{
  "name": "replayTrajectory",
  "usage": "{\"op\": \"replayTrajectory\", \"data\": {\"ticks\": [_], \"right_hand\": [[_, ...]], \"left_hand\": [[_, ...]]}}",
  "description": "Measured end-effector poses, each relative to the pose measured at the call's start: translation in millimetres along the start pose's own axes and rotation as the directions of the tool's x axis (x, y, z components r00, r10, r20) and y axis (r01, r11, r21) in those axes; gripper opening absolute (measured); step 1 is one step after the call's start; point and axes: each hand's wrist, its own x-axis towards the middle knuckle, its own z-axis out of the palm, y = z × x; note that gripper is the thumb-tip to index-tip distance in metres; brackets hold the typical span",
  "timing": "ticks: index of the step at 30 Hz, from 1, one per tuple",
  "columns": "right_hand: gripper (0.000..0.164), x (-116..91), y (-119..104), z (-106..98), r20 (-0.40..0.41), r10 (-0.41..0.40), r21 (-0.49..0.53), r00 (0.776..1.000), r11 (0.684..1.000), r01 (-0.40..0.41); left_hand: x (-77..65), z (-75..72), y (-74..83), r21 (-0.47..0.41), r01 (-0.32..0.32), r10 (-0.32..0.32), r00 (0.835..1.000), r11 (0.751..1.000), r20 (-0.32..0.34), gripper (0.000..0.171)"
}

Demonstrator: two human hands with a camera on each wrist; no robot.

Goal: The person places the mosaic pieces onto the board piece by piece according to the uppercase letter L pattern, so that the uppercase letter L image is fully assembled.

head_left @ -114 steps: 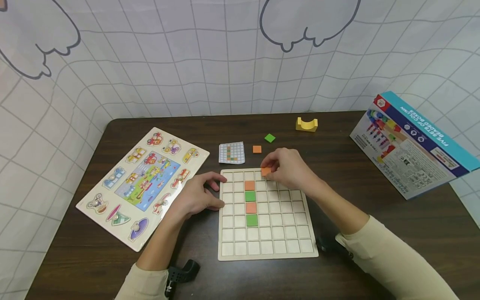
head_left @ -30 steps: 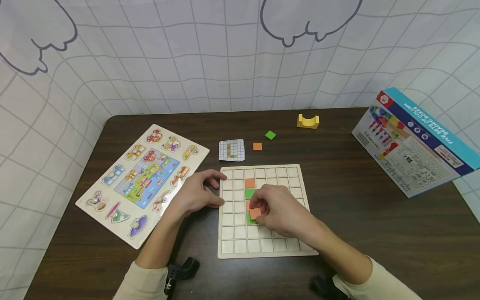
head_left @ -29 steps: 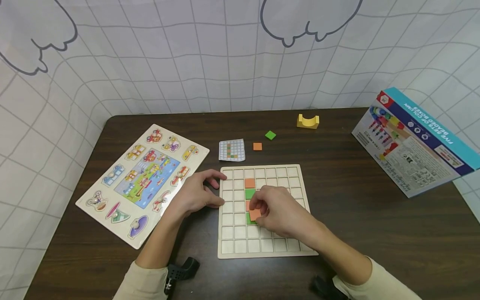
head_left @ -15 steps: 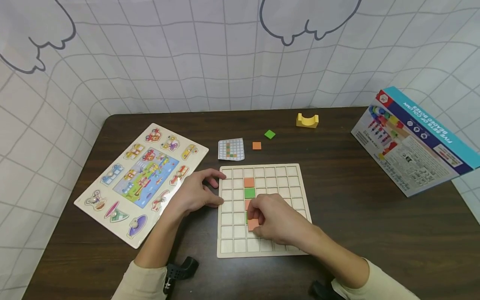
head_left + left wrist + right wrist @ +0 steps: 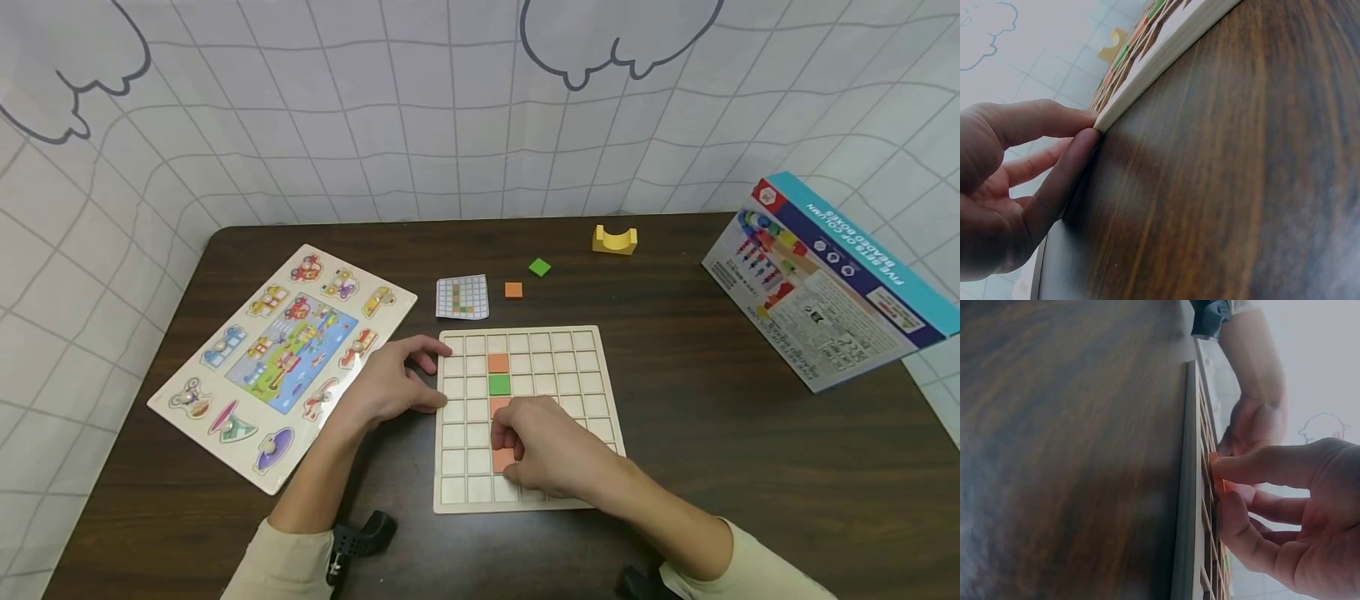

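Observation:
A pale wooden grid board [image 5: 480,507] lies flat in front of me. My right hand [image 5: 555,448] pinches an orange square tile [image 5: 503,460] between thumb and fingers, low at a cell in the third column; the right wrist view shows the tile [image 5: 1217,474] right at the grid. Above it in that column sit an orange tile [image 5: 498,363], a green tile [image 5: 498,384] and another orange tile [image 5: 498,405], partly covered by the fingers. The green tile below these is hidden. My left hand [image 5: 396,385] touches the board's left edge, thumb and index finger spread along it.
Behind the board lie a small pattern card [image 5: 462,297], a loose orange tile [image 5: 513,290] and a loose green tile [image 5: 539,267]. Farther back is a yellow arch block [image 5: 614,241]. A knob puzzle [image 5: 281,358] lies left; a toy box [image 5: 817,292] stands right.
My right hand has carried the orange tile from the board's far edge toward me, down the third column to the cell below the lower green tile. My left hand has stayed at the edge.

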Motion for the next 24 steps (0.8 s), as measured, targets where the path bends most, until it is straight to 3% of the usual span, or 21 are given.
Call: {"op": "replayTrajectory", "data": {"ticks": [24], "right_hand": [[0.025, -1.0, -0.3, 3.9, -0.048, -0.051, -0.081, 0.998, 0.996, 0.047]], "left_hand": [[0.6, -0.4, -0.4, -0.009, 0.007, -0.007, 1.0, 1.0, -0.001, 0.06]]}}
